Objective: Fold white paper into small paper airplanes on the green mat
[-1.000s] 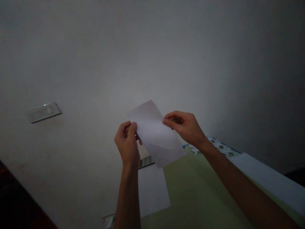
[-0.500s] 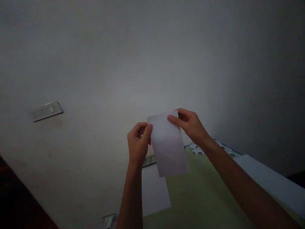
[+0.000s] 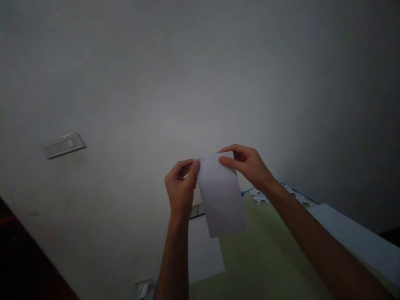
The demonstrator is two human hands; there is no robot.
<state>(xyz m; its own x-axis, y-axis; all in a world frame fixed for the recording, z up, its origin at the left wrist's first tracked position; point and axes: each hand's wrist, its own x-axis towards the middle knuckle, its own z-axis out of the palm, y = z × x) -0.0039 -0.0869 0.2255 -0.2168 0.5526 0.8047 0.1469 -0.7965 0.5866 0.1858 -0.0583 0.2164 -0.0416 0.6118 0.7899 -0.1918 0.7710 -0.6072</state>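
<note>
A white sheet of paper hangs upright in front of me, held up by its top edge. My left hand pinches its upper left corner between thumb and fingers. At the upper right, my right hand grips the same edge, thumb on the near face and fingers mostly hidden behind. Below, another white sheet lies on the green tabletop, partly covered by my left forearm and the held paper.
Small white paper pieces lie along the table's far edge. A larger white sheet or board rests at the right. Behind stands a grey wall with a switch plate on the left and another fitting low down.
The held paper's top edge has dropped slightly, and my right thumb sits a little lower. The right fingers now reach further along behind the edge. Both hands still grip the sheet.
</note>
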